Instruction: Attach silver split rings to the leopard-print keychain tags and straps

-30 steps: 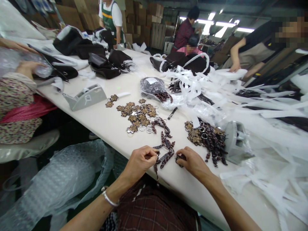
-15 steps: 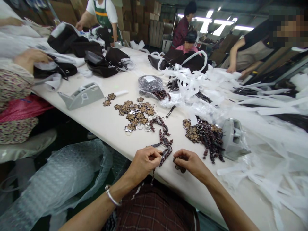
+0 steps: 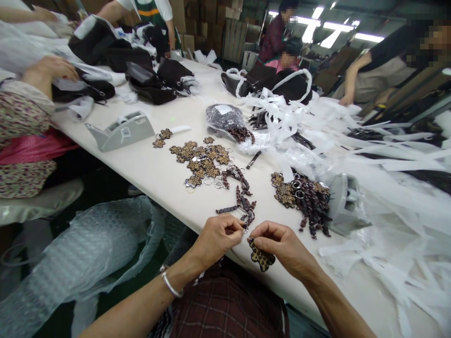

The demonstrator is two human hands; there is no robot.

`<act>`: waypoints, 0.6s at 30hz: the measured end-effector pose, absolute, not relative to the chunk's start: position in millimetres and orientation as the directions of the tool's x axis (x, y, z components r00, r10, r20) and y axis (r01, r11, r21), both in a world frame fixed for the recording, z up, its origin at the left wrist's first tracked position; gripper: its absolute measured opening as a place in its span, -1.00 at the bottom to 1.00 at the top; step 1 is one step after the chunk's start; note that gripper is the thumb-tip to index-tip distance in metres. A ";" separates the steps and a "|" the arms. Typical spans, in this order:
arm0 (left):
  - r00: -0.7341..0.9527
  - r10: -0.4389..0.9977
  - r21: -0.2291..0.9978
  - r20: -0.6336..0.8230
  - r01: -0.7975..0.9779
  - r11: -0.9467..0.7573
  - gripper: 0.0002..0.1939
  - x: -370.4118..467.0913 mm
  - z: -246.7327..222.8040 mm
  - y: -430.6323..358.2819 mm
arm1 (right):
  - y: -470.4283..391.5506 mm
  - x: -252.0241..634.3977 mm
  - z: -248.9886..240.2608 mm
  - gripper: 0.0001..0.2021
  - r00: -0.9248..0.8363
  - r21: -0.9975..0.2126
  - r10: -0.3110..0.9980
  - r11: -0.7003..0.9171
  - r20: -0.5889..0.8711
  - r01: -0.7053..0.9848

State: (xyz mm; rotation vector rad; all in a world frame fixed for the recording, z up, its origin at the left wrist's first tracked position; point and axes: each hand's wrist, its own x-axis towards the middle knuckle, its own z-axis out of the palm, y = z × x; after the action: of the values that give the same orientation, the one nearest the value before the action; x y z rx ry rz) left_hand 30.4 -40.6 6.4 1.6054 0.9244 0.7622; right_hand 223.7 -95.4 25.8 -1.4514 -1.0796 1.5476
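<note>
My right hand [image 3: 287, 246] pinches a leopard-print charm [image 3: 262, 258] by its top, and the charm hangs over the table edge. Close on its left, my left hand [image 3: 221, 234] is closed, with a small metal ring [image 3: 245, 230] showing at its fingertips; whatever else it holds is hidden. Just beyond the hands lie dark brown beaded strands [image 3: 243, 202]. Further off, a pile of leopard-print charms [image 3: 202, 162] with metal rings is spread on the table. To the right is a bunch of beaded strands [image 3: 312, 206] joined to similar charms [image 3: 283, 191].
A grey tape dispenser [image 3: 121, 131] stands at left, another tape dispenser [image 3: 347, 204] at right. A plastic bag of strands [image 3: 225, 117] and white strips [image 3: 278, 117] lie beyond. Dark bags [image 3: 151, 80] are piled at the back left. Co-workers stand around; bubble wrap [image 3: 88, 263] hangs below left.
Both hands have come closer together, the left moving right. The charm in my right hand has turned to show its leopard face. The strand that hung below my left hand no longer shows.
</note>
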 end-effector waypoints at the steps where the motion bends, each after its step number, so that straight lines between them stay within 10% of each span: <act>1: 0.495 0.869 0.978 0.001 0.179 -0.103 -0.85 30.4 5.8 -40.9 | -95.7 221.4 28.4 -0.78 -0.081 -0.931 0.928 -0.359 -0.363 0.060; 18: 0.488 0.872 0.986 -0.036 0.160 -0.049 -0.86 15.4 3.0 -37.7 | -90.0 190.6 44.6 -0.84 -0.287 -0.623 0.953 0.281 0.093 0.730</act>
State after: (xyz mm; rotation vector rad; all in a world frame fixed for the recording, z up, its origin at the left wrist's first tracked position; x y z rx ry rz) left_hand 15.4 -37.7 3.0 1.5341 0.9313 0.7421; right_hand 190.6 -90.0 44.6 -1.5092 -2.1030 0.6587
